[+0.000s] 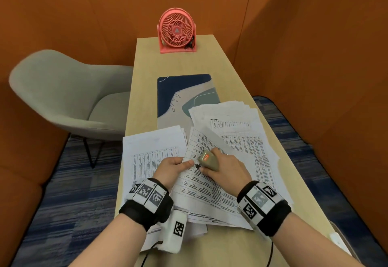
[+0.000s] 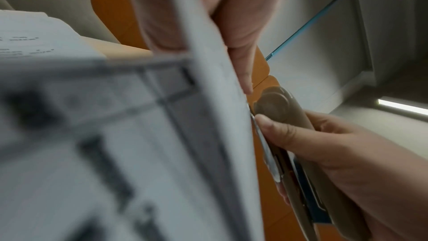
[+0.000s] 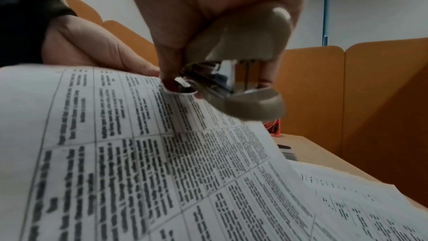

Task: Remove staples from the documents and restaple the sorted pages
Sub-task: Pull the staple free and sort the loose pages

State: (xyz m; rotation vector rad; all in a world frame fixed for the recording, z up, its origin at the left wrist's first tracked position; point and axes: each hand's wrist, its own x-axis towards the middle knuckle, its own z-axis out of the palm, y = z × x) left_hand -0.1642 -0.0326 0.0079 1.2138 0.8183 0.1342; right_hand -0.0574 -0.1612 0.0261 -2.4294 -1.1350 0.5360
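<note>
My left hand [image 1: 175, 167] pinches the upper left corner of a printed document with tables [image 1: 205, 180], thumb on top, and lifts it off the desk. My right hand [image 1: 222, 168] grips a beige stapler [image 1: 209, 159] with its metal end at that same corner. In the right wrist view the stapler [image 3: 243, 72] has its metal tip touching the document's [image 3: 162, 153] top edge, beside the left thumb [image 3: 139, 65]. In the left wrist view the stapler [image 2: 284, 135] lies right against the paper's [image 2: 208, 116] edge. Any staple is hidden.
More loose printed pages lie in a pile on the left [image 1: 153, 147] and a fanned stack on the right [image 1: 237, 124]. A patterned desk mat [image 1: 180, 94] and a pink fan [image 1: 177, 30] sit farther back on the wooden desk [image 1: 231, 73]. A grey chair [image 1: 63, 96] stands to the left.
</note>
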